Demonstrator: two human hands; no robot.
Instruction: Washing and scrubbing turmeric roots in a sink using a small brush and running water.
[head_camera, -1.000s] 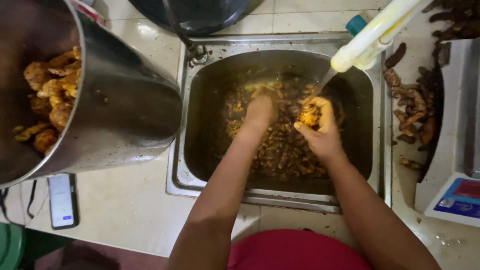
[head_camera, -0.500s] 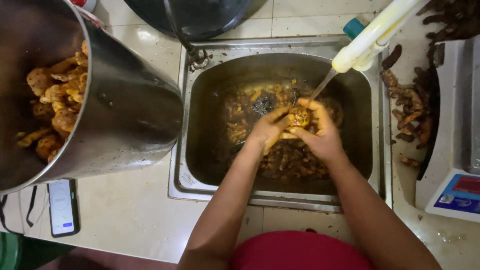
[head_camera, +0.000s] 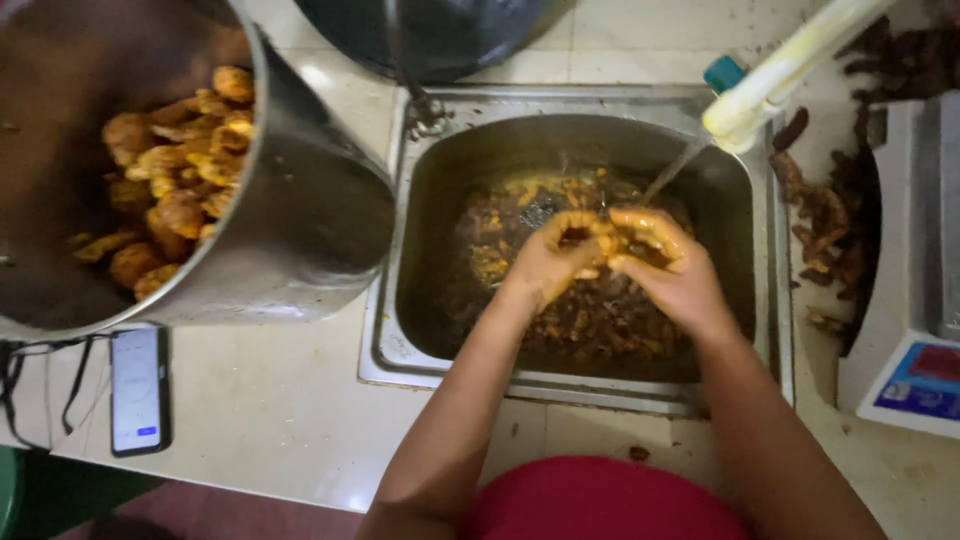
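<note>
Both my hands are together over the steel sink (head_camera: 770, 300), under a thin stream of water from the pale tap (head_camera: 775, 80). My left hand (head_camera: 555, 255) and my right hand (head_camera: 665, 255) close around a yellow-orange root piece (head_camera: 605, 240) and rub it between them. Below them the sink holds muddy water and several dark brown and yellow root pieces (head_camera: 600, 320). Both hands are stained yellow.
A large steel pot (head_camera: 300, 230) at the left holds several cleaned orange-yellow roots (head_camera: 170, 190). A phone (head_camera: 138, 390) lies on the tiled counter near the front edge. Unwashed brown roots (head_camera: 830, 220) lie right of the sink beside a white scale (head_camera: 915, 380). A dark bin (head_camera: 440, 35) stands behind.
My left hand came up out of the pile in the sink and joined my right hand on the root piece under the tap's stream.
</note>
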